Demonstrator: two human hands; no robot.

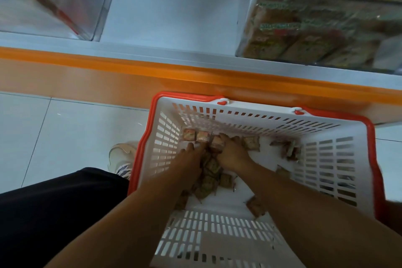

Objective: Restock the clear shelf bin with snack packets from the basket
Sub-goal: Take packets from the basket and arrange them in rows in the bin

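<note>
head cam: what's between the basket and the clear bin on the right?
In the head view, the shelf's orange front strip and its pale ledge separate the basket from the clear bin. No packets lie there.

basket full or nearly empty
Nearly empty. The basket shows bare white floor around a thin scatter of snack packets, where both hands gather a small cluster; nothing is piled up the walls.

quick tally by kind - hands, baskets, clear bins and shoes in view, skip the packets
hands: 2 (left hand, right hand, both down among the packets)
baskets: 1 (basket)
clear bins: 2 (left bin, right bin)
shoes: 1 (shoe)
total: 6
</note>
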